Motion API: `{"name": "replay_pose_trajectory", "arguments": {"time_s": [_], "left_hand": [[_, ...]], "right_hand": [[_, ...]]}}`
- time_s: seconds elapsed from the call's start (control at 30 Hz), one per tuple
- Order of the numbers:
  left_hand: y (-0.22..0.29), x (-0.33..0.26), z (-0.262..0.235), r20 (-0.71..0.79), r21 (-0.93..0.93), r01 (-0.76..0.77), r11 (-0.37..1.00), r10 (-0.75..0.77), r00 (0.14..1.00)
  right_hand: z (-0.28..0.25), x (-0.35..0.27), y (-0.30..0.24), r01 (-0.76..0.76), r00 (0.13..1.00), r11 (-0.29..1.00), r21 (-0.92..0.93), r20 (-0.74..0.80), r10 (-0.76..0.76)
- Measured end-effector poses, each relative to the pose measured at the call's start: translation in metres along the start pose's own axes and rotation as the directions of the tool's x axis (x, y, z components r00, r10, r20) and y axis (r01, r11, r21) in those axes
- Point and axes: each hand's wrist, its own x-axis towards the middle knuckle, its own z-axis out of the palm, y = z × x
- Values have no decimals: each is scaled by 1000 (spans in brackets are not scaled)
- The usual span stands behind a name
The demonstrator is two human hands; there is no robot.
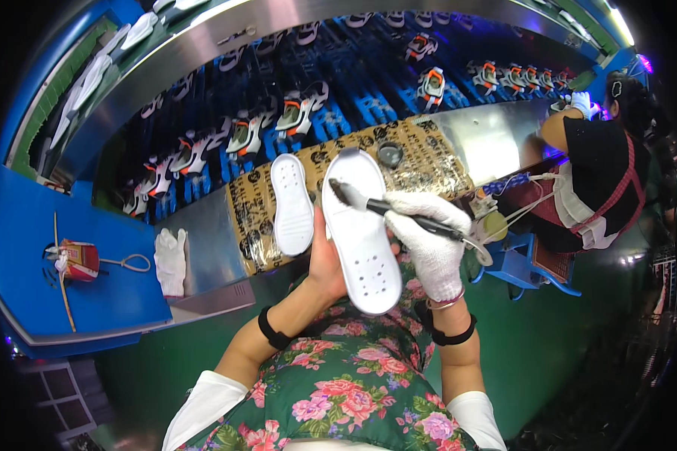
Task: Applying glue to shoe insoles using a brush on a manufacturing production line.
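Note:
My bare left hand (326, 264) grips a white shoe sole (365, 240) from its left side and beneath, tilting it over the work surface. Small holes dot the sole's near end. In a white knitted glove, my right hand (433, 255) is closed round a black-handled brush (377, 205). The brush's dark bristles rest on or just above the inside of the sole, toward its far end. A pale tube curls at the back of the handle. Left of the held sole, a second white sole (292, 207) lies on brown taped cardboard (259, 229).
A small dark cup (390, 154) stands on the cardboard's far side. Beyond run racks with several white-and-orange shoe uppers (296, 113). A spare white glove (171, 263) and a red can (79, 261) sit at left. A co-worker (598, 158) works at right, near a blue stool (526, 263).

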Motion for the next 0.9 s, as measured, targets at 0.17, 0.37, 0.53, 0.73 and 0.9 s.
{"name": "replay_pose_trajectory", "arguments": {"time_s": [0.17, 0.37, 0.53, 0.73, 0.9], "left_hand": [[2, 4, 20, 44, -63, -57, 996, 60, 997], [-13, 11, 25, -23, 320, -246, 915, 267, 963], [-5, 11, -37, -54, 197, -255, 947, 271, 961], [-2, 9, -7, -49, 388, -249, 888, 289, 956], [6, 7, -24, -93, 533, -232, 814, 329, 940]], "right_hand": [[2, 19, -2, 420, 907, 862, -283, 96, -410], [10, 29, -13, 747, 642, 399, -532, 421, -641], [23, 7, -4, 723, 678, 624, -296, 476, -560], [0, 14, 2, 636, 769, 649, -417, 271, -579], [6, 4, 13, 658, 732, 706, -264, 446, -515]]}}
